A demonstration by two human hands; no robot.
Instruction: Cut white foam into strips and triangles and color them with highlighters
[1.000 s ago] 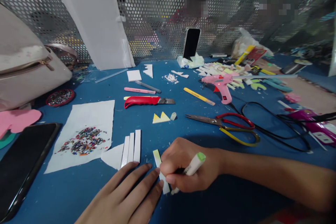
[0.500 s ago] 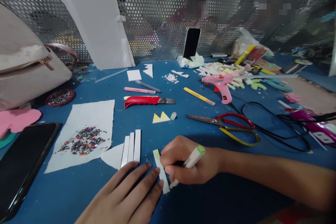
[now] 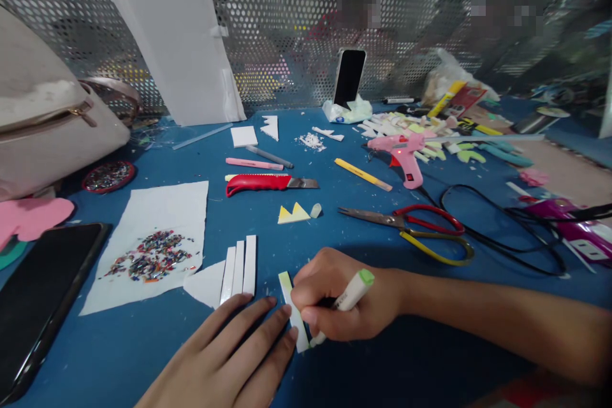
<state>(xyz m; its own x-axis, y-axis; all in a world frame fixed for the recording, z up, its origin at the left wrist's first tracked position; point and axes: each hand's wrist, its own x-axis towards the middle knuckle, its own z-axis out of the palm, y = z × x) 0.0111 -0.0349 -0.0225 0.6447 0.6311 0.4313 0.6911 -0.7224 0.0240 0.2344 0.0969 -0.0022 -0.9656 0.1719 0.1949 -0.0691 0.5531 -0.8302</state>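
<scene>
White strip (image 3: 287,285) (yellow-green far end), left hand (image 3: 229,360) with fingers spread, right hand (image 3: 340,275) gripping green-ended marker (image 3: 352,292)

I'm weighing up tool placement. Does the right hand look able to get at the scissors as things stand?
Likely yes, though the right hand holds a green-ended marker, which may need putting down first. The scissors lie just beyond that hand, with nothing visibly on top.

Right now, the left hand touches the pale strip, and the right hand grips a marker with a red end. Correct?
The colour is wrong: the marker has a green end in the head view. The left hand does touch the pale strip, and the right hand grips the marker.
</scene>
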